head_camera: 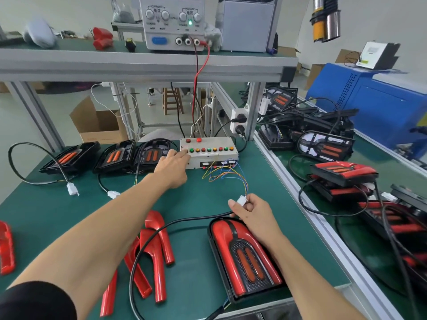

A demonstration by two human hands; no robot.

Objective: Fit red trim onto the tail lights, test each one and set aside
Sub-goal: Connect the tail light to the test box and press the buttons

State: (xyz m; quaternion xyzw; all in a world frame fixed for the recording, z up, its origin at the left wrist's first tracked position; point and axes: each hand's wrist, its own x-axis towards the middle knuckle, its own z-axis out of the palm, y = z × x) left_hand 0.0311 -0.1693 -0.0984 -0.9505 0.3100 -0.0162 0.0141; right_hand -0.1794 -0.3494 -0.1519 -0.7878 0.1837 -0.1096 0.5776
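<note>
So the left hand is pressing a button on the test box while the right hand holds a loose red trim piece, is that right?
Not quite. In the head view the right hand pinches the white connector on the tail light's cable, not a trim piece. The loose red trim pieces lie on the mat. The left hand is indeed at the test box.

A grey bench power supply [173,21] stood on the upper shelf [138,63], its green lamp lit, with a red and a black lead [198,72] hanging down from its sockets. Beside it sat a grey metal box [247,26]. Behind the bench an open cardboard box [99,122] rested on the floor near a wooden stool [172,100]. A blue cabinet [379,105] stood at far right, and a white socket strip [239,122] was fixed to the frame post.
</note>
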